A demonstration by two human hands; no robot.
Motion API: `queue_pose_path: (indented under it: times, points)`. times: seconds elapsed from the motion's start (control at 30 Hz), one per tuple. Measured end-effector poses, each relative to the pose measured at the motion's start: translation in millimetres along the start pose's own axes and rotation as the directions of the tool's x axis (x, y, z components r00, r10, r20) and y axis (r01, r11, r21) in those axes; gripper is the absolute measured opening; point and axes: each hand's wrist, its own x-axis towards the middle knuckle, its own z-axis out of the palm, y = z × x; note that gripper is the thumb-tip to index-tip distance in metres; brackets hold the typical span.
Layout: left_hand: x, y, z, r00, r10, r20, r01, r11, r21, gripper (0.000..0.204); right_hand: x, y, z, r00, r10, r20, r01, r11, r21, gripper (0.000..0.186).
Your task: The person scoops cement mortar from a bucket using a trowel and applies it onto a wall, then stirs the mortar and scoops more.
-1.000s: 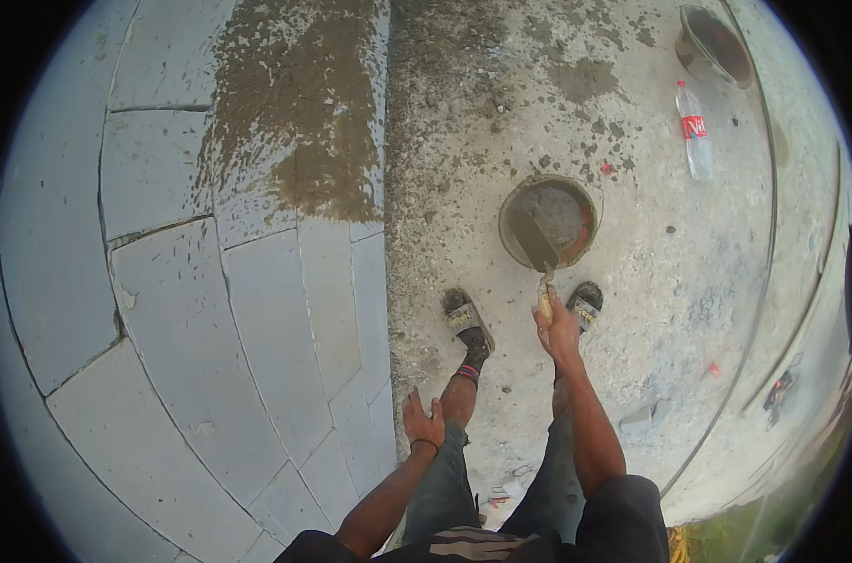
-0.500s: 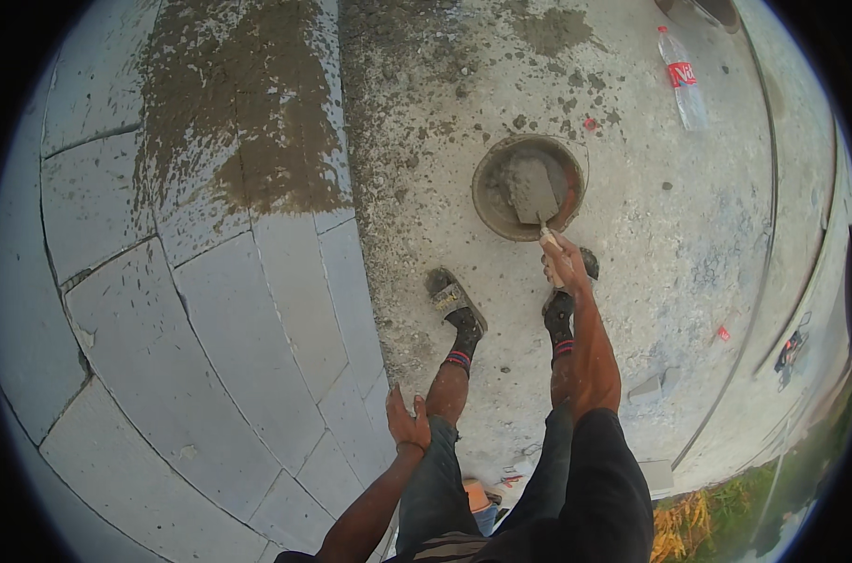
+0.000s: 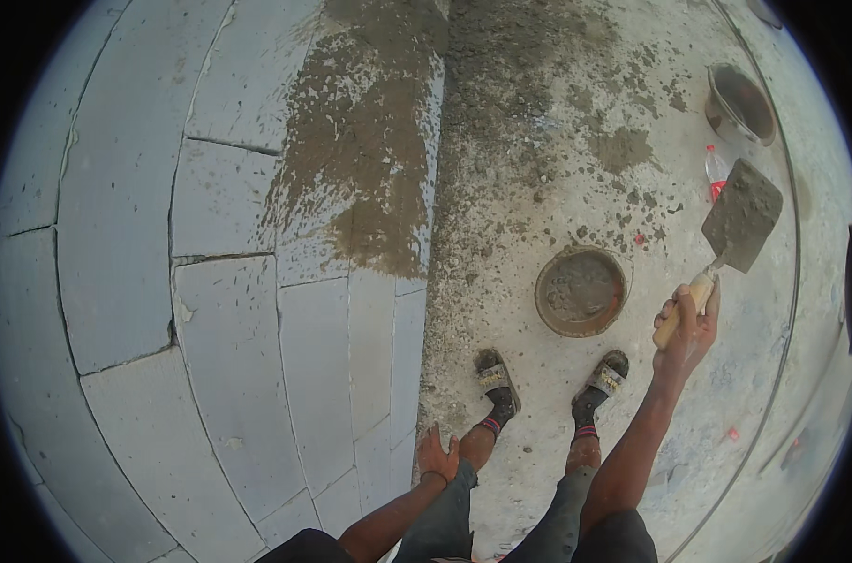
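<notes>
My right hand [image 3: 690, 328] is closed round the wooden handle of a trowel [image 3: 745, 218], held up to the right of a round bucket [image 3: 581, 319]. Grey mortar coats the trowel's broad blade. More wet mortar [image 3: 579, 287] lies inside the bucket, which stands on the ground in front of my feet. Empty, with its fingers apart, my left hand [image 3: 437, 455] is beside my left knee, close to the block wall [image 3: 323, 347]. A patch of wet mortar [image 3: 374, 150] covers part of that wall farther ahead.
A second bucket [image 3: 743, 105] stands at the far right, near a plastic bottle [image 3: 715, 167] partly hidden by the trowel blade. A long dark cable [image 3: 795, 244] runs along the right side. Mortar splashes [image 3: 623, 148] dot the concrete ground.
My right hand has lifted the trowel out of the bucket and swung it to the right. The view has shifted, bringing the second bucket further in. My left hand stays near the knee.
</notes>
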Motion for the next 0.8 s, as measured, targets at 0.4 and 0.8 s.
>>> queue_pose_path:
  times: [0.4, 0.8]
  points:
    - [-12, -5, -1, 0.998, -0.065, -0.018, 0.063, 0.993, -0.097, 0.071, -127, 134, 246, 0.370, -0.123, 0.921, 0.599, 0.790, -0.135, 0.061]
    - [-32, 12, 19, 0.990, -0.088, 0.111, 0.098, 0.991, -0.090, 0.073, -143, 131, -128, 0.732, 0.678, 0.068, -0.523, 0.622, -0.583, 0.063]
